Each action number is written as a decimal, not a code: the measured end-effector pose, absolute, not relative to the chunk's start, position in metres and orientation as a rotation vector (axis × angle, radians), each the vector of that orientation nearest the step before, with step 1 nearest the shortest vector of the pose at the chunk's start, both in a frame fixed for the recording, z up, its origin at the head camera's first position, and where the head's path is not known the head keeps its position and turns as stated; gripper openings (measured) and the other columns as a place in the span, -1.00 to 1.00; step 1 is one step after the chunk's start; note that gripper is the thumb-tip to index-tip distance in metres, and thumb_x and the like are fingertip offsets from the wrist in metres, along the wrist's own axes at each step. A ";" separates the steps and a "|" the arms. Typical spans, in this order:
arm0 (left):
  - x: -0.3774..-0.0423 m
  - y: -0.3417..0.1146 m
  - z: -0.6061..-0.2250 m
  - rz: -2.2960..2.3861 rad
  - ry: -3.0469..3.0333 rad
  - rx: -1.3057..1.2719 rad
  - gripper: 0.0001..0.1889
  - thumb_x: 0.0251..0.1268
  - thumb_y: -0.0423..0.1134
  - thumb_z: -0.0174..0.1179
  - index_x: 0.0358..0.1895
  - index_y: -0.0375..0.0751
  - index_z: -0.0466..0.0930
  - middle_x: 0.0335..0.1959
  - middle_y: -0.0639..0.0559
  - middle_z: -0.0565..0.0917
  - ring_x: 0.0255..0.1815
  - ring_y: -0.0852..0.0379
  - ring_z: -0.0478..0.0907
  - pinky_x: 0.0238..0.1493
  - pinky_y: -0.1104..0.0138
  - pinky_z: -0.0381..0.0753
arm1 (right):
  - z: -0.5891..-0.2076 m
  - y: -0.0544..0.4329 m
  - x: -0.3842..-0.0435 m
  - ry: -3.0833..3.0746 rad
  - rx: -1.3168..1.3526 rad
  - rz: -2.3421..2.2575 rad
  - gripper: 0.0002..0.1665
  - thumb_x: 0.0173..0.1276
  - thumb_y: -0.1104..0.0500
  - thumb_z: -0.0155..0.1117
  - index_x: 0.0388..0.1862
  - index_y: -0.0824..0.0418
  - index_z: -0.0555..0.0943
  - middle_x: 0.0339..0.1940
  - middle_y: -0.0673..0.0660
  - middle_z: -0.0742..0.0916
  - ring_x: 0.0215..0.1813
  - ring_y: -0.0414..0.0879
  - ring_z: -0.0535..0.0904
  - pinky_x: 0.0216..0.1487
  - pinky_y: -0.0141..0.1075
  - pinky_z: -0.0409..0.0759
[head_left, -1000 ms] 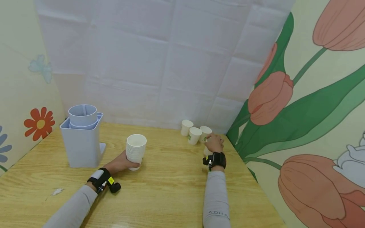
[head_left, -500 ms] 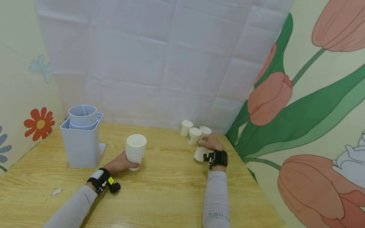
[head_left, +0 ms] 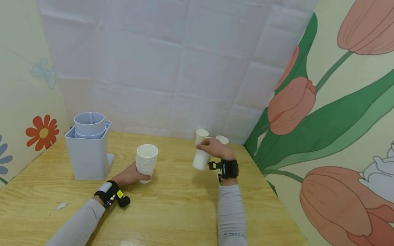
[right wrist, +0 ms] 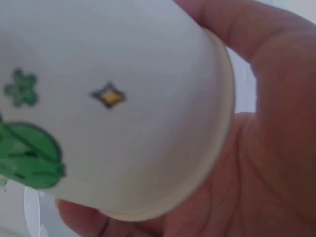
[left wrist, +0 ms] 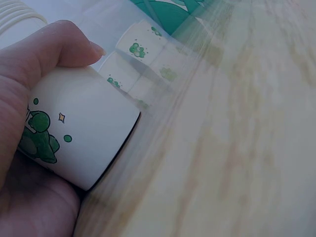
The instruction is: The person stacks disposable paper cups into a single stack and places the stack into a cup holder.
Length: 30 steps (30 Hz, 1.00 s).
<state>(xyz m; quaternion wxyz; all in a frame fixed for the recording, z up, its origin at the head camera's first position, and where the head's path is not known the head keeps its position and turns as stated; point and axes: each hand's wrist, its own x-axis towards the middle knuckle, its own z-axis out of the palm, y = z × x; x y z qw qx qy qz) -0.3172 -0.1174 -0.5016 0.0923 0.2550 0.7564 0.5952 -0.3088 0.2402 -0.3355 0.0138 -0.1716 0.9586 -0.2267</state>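
My left hand (head_left: 130, 176) grips a stack of nested white paper cups (head_left: 147, 159) low down, upright at the left middle of the table. In the left wrist view the thumb lies across the lowest cup (left wrist: 98, 113), printed with a green cartoon figure, its base right at the tabletop. Farther right, my right hand (head_left: 217, 148) holds a single paper cup (head_left: 200, 161), tilted with its wide end down and to the left. That cup's rolled rim (right wrist: 228, 98) faces the palm in the right wrist view. Behind this hand stand more paper cups (head_left: 201, 134), partly hidden by it.
A pale blue square bin (head_left: 89, 159) with a round cylinder (head_left: 89, 124) in its top stands at the left. White cloth (head_left: 147, 68) hangs along the table's back edge. A flower-painted wall (head_left: 307, 143) borders the right side.
My right hand has taken hold of a cup near the right-hand group and moved left with it, tilting it and passing in front of the other cups. The left hand keeps still with its stack.
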 end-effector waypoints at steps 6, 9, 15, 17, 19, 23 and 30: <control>-0.318 -0.117 -0.502 1.763 2.258 0.769 -0.14 0.12 -0.37 0.46 0.44 -0.42 0.13 0.26 -0.33 0.46 0.27 -0.21 0.41 0.35 -0.12 0.31 | -0.334 0.214 -0.305 2.950 -0.724 -0.808 -0.44 0.54 -0.13 0.12 0.25 0.26 0.59 0.16 0.25 0.68 0.13 0.13 0.60 0.10 0.01 0.59; -0.318 -0.117 -0.502 1.759 2.259 0.773 -0.14 0.13 -0.36 0.46 0.44 -0.41 0.13 0.26 -0.32 0.46 0.27 -0.21 0.41 0.35 -0.11 0.32 | -0.335 0.202 -0.305 2.942 -0.825 -0.857 -0.41 0.56 -0.10 0.09 0.31 0.30 0.55 0.21 0.28 0.66 0.17 0.16 0.59 0.14 0.02 0.58; -0.318 -0.117 -0.502 1.767 2.254 0.763 -0.14 0.11 -0.37 0.46 0.43 -0.41 0.13 0.24 -0.31 0.47 0.26 -0.20 0.42 0.35 -0.09 0.33 | -0.337 0.181 -0.304 2.959 -0.920 -0.967 -0.36 0.61 -0.10 0.02 0.49 0.23 0.38 0.33 0.29 0.56 0.31 0.18 0.49 0.25 0.05 0.52; -0.319 -0.117 -0.502 1.770 2.250 0.762 -0.14 0.10 -0.38 0.46 0.42 -0.41 0.14 0.23 -0.30 0.48 0.25 -0.18 0.43 0.34 -0.08 0.34 | -0.337 0.174 -0.303 2.977 -0.976 -1.019 -0.39 0.64 -0.07 -0.03 0.50 0.22 0.36 0.33 0.29 0.55 0.30 0.16 0.49 0.24 0.04 0.53; -0.319 -0.117 -0.502 1.771 2.250 0.759 -0.15 0.10 -0.38 0.46 0.42 -0.41 0.16 0.21 -0.29 0.49 0.24 -0.17 0.44 0.33 -0.07 0.35 | -0.337 0.166 -0.302 2.986 -1.070 -1.077 -0.43 0.66 -0.01 -0.06 0.50 0.25 0.36 0.31 0.29 0.54 0.27 0.14 0.49 0.22 0.04 0.54; -0.320 -0.117 -0.502 1.772 2.240 0.758 -0.17 0.10 -0.37 0.46 0.40 -0.40 0.17 0.19 -0.26 0.51 0.21 -0.14 0.46 0.32 -0.06 0.36 | -0.341 0.151 -0.301 2.990 -1.283 -1.182 -0.46 0.69 0.05 -0.11 0.48 0.30 0.36 0.28 0.31 0.52 0.20 0.13 0.49 0.17 0.01 0.57; -0.320 -0.117 -0.502 1.753 2.248 0.792 -0.21 0.12 -0.35 0.45 0.39 -0.34 0.20 0.16 -0.21 0.53 0.17 -0.07 0.48 0.31 -0.05 0.37 | -0.353 0.125 -0.302 3.006 -1.505 -1.273 -0.20 0.64 -0.27 -0.29 0.51 0.29 0.28 0.29 0.32 0.44 0.29 0.13 0.40 0.32 0.05 0.47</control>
